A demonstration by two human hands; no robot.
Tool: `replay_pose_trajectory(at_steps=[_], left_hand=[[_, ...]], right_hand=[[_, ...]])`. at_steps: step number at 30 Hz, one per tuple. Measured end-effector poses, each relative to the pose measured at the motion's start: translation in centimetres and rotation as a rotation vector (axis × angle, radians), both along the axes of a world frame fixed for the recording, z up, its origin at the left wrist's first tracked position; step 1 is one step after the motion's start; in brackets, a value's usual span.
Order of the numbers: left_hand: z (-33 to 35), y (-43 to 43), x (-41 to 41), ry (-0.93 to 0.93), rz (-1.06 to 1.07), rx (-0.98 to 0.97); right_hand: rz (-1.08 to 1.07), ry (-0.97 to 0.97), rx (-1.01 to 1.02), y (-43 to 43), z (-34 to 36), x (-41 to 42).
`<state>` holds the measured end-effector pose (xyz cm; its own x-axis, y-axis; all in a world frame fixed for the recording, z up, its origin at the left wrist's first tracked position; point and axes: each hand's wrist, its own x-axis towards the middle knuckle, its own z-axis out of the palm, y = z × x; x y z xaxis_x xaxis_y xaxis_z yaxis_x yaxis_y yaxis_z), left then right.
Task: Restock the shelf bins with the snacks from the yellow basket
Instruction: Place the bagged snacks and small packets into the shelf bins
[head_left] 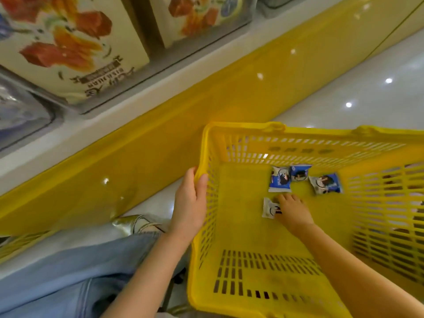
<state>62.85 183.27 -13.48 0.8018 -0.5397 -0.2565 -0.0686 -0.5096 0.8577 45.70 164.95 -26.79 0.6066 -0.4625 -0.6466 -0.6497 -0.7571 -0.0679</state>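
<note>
Yellow basket (241, 129) holds four, perhaps cookie, packets (280, 181).

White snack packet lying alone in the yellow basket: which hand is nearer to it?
Right. The right hand is inside the yellow basket, fingers on the white snack packet's right edge. The left hand grips the basket's rim, off to the packet's left.

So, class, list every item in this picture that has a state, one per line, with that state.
Yellow basket: nearly empty, four packets inside.
Left hand: grips the basket's left rim.
Right hand: inside the basket, fingers on the white packet; grip unclear.
White packet: lying on the basket floor, at the fingertips.
Three blue packets: lying loose near the far wall, untouched.
</note>
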Motion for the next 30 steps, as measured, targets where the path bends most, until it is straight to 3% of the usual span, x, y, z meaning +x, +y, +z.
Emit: replay_pose_trajectory(at_steps=[3, 6, 8, 10, 12, 14, 18, 20, 23, 25, 27, 30], left_hand=[[-0.1, 0.1, 0.0, 0.018, 0.016, -0.004], [0.2, -0.1, 0.0, 0.011, -0.011, 0.098], [0.7, -0.1, -0.1, -0.209, -0.062, 0.226], [1.7, -0.4, -0.7, -0.493, -0.113, 0.235], [2.6, -1.1, -2.0, -0.538, -0.146, 0.125], [2.9, -1.9, -3.9, -0.339, -0.145, 0.007], [2.7, -3.4, -6.9, 0.352, -0.089, -0.089], [2.8, -3.9, -7.7, 0.553, -0.065, -0.234], [2.7, -4.3, -8.5, 0.53, -0.068, -0.291], [2.2, -4.4, -8.5, 0.504, -0.075, -0.265], [1.6, -4.5, -8.4, 0.503, -0.077, -0.232], [0.6, -4.6, -8.5, 0.51, -0.093, -0.185]], right_hand=[[-0.004, 0.078, 0.039, -0.1, 0.1, -0.4], [-0.185, 0.035, 0.168, 0.3, 1.3, -0.6], [-0.377, -0.141, 0.305, 0.6, 3.0, -0.4], [-0.492, -0.324, 0.448, 1.1, 5.6, 0.3], [-0.533, -0.437, 0.558, 1.7, 8.7, 0.9], [-0.55, -0.517, 0.587, 2.3, 11.5, 1.3], [-0.569, -0.747, 0.655, 3.7, 16.1, 1.4], [-0.546, -0.793, 0.711, 4.0, 17.4, 1.1], [-0.637, -0.845, 0.758, 2.9, 17.7, -0.4], [-0.666, -0.815, 0.662, 1.3, 16.5, -2.2], [-0.586, -0.658, 0.487, -0.7, 14.1, -4.8], [-0.452, -0.247, 0.376, -3.1, 9.2, -9.2]])
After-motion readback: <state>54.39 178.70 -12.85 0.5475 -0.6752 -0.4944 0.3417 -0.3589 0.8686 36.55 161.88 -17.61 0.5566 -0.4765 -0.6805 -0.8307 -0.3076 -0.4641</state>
